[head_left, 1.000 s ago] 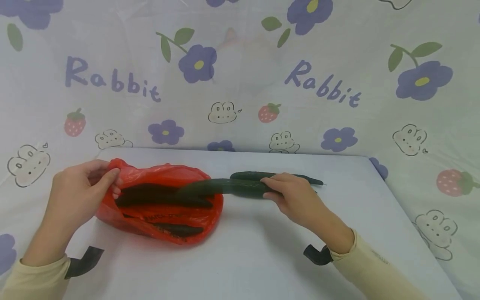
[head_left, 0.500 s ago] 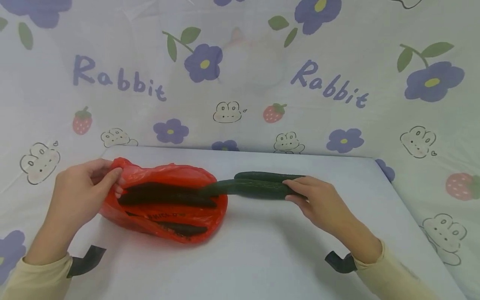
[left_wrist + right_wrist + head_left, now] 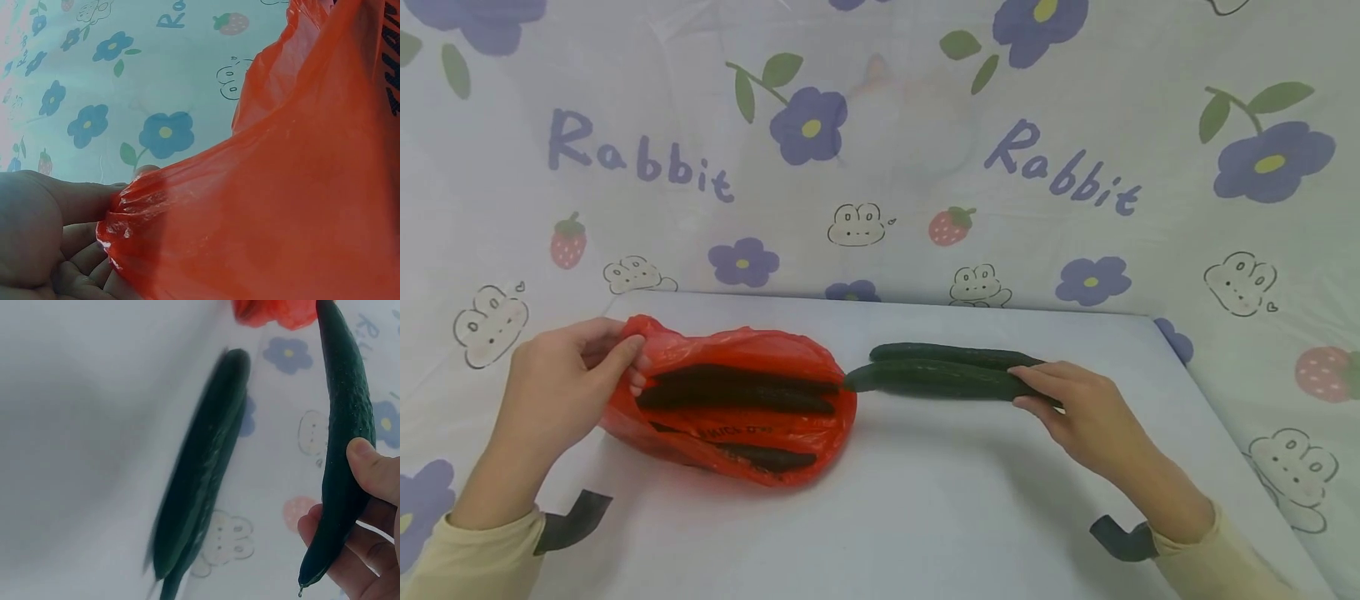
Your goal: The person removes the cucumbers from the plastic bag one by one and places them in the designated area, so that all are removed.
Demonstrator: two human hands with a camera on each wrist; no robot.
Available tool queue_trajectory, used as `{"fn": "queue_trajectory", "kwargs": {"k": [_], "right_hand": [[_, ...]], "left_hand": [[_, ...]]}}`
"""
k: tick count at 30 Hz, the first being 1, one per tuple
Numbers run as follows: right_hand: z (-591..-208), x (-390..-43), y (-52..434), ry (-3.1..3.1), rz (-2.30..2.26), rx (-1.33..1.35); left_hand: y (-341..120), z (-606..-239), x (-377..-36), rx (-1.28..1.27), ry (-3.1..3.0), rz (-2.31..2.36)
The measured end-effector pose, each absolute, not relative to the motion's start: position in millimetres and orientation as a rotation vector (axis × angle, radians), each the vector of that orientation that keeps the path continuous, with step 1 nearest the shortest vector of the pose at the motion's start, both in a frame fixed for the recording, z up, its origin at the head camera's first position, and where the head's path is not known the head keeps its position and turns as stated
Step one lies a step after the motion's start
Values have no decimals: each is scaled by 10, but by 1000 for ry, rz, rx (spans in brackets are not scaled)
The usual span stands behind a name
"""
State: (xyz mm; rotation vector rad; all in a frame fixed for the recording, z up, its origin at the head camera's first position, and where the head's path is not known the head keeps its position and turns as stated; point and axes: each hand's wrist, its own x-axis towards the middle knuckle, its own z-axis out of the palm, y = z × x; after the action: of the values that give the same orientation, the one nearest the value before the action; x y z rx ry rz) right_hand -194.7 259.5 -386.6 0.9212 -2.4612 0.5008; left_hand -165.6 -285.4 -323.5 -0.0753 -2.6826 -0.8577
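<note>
My left hand [image 3: 561,383] pinches the gathered rim of a red plastic bag [image 3: 275,206], holding its mouth wide. Inside the bag [image 3: 752,337] lie several dark cucumbers [image 3: 737,396]. My right hand [image 3: 1101,408] grips a green cucumber [image 3: 347,394] near one end, thumb on one side and fingers on the other. In the head view the far tip of this cucumber [image 3: 880,375] points left, right at the bag's edge. Two more cucumbers [image 3: 203,469] lie side by side on the table below it; the held one partly covers them in the head view.
The white table [image 3: 910,500] reaches back to a cloth [image 3: 880,167] printed with purple flowers, rabbits and strawberries. Dark curved pieces [image 3: 1123,537] stick out at both sleeve cuffs.
My right hand has moved to the right, drawing the cucumber out of the bag until its tip is at the bag's edge. My left hand keeps its hold on the rim.
</note>
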Motion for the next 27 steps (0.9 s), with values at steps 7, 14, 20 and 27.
{"fn": "queue_trajectory", "kwargs": {"k": [7,14,20,27], "right_hand": [[-3944,-1919,2729,-2472,493,904],[-4078,-1928,2841,-2517,486,912],[-4231,-1961,2908,-2574,512,924],[-4406,-2017,2962,-2654,518,911]], "left_hand": [[-2848,-3232,-1656,-81,-2674,-858],[-2845,-3218,-1645,-92,-2661,-851],[-2848,-3215,-1636,-86,-2662,-837],[-2842,-3217,-1637,-86,-2664,-846]]}}
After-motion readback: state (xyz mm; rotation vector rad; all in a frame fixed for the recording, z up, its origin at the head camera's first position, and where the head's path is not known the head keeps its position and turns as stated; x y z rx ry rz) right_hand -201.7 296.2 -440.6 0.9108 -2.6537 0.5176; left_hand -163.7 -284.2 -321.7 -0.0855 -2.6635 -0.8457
